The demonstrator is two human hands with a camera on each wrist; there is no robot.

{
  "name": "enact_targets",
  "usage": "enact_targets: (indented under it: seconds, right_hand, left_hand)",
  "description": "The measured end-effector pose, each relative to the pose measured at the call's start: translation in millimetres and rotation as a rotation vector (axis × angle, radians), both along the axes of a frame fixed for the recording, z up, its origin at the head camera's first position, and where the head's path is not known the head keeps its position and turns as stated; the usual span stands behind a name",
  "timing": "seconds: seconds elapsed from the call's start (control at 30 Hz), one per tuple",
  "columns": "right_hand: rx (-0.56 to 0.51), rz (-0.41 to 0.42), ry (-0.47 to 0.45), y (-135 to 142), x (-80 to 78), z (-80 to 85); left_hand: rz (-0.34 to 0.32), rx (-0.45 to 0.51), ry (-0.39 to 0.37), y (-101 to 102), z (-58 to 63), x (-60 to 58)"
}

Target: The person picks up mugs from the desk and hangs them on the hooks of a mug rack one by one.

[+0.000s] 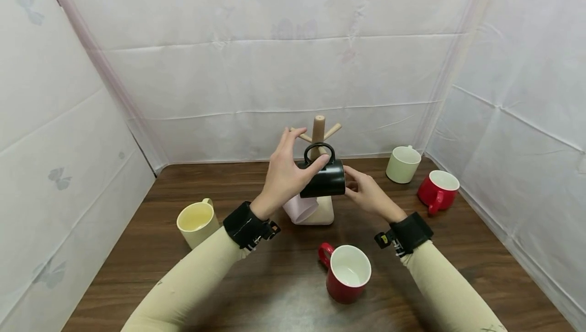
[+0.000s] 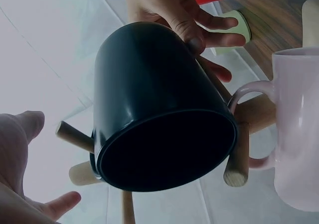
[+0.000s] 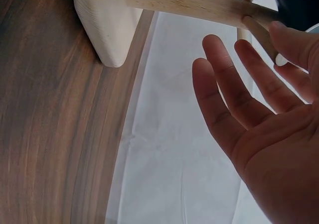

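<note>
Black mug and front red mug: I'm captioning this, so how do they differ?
The black mug is sideways, raised off the table; the front red mug stands upright on it. The black mug's handle points up; the red mug's handle points left in the head view. The black mug looks dark inside, the red one white. Each has one handle.

Brown wooden table (image 1: 274, 276), pale wooden stand (image 1: 326, 211), 2 red mugs (image 1: 344, 289) (image 1: 428, 193), yellow mug (image 1: 202, 231), pale-green mug (image 1: 399, 170)

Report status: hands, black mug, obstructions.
Left hand spread beside black mug, right hand at its base. Black mug sideways at rack; can't tell if hooked. Pink mug lower on rack, possible obstacle.
</note>
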State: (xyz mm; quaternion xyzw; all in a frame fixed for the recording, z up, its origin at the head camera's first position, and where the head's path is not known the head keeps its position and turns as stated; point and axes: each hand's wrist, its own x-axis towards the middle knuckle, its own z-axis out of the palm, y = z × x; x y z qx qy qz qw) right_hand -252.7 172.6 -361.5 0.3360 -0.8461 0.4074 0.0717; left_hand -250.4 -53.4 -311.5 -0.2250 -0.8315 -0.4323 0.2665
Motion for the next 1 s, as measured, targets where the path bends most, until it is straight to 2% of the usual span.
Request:
enact_targets:
  seconds: [0.17,0.57,0.8,0.87,1.0]
  right_hand:
    - [-0.004,-0.02,0.008,-2.8,-0.4,-1.3]
    - [-0.033,-0.073,0.004,-6.1,0.2,-3.7]
    - [-0.03,-0.061,0.008,1.3,-23.7,-32.3]
    - [-0.021,-0.071,-0.002,3.2,-26.3,-35.2]
    - [-0.046,-0.067,-0.007,2.1,-19.5,-26.9]
  left_hand:
    - [0.026,-0.016,-0.04,3.2,0.7,-2.3]
    - [0.016,-0.01,0.002,7.5,0.8,-5.4]
    - [0.024,-0.007,0.006,6.0,-1.8,-4.3]
    - [0.03,-0.011,0.006,6.5,-2.1,-4.1]
    - [0.029,-0.016,0.0,7.5,-0.9,-4.8]
